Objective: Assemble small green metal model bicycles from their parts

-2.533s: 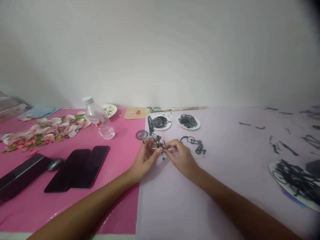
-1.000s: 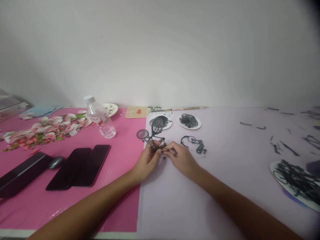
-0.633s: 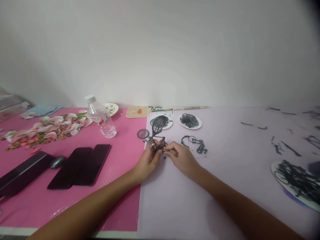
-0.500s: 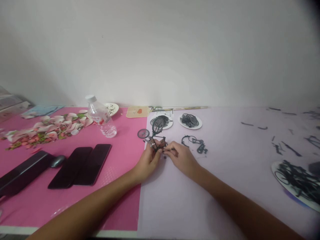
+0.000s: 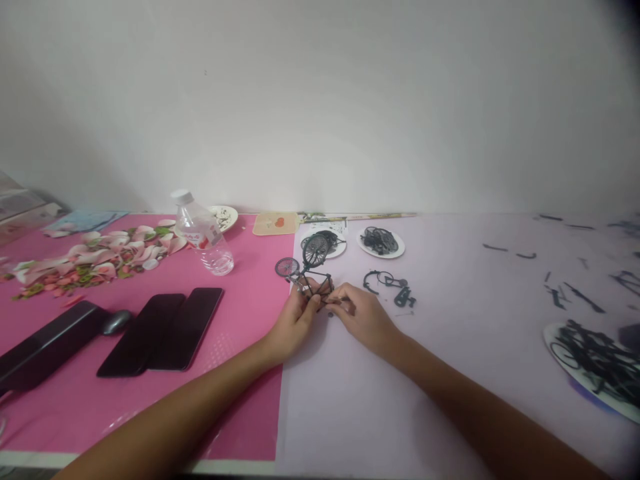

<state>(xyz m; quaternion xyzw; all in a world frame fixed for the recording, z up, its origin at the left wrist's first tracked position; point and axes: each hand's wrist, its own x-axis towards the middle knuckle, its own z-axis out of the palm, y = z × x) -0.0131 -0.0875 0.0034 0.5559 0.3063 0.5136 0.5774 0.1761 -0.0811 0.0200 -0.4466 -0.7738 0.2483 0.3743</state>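
Note:
Between both hands is a small black model bicycle (image 5: 316, 275), its spoked wheel pointing away from me. My left hand (image 5: 296, 321) is closed around the frame, thumb pressed on its near side. My right hand (image 5: 363, 313) pinches at the frame's lower right end; whatever small part sits in its fingertips is too tiny to make out. A loose spoked wheel (image 5: 287, 267) lies to the left of the bicycle. Several black bicycle parts (image 5: 404, 297) lie just beyond my right hand.
Two white plates of black parts (image 5: 401, 251) stand at the back, and a larger plate (image 5: 554, 333) is at the right. On the pink left side are a water bottle (image 5: 203, 240), two phones (image 5: 185, 330), a dark long case (image 5: 55, 343) and artificial petals (image 5: 110, 253).
The bicycle has tilted very slightly in my left hand, and that hand's thumb has shifted a little. My right hand keeps its pinch in nearly the same spot.

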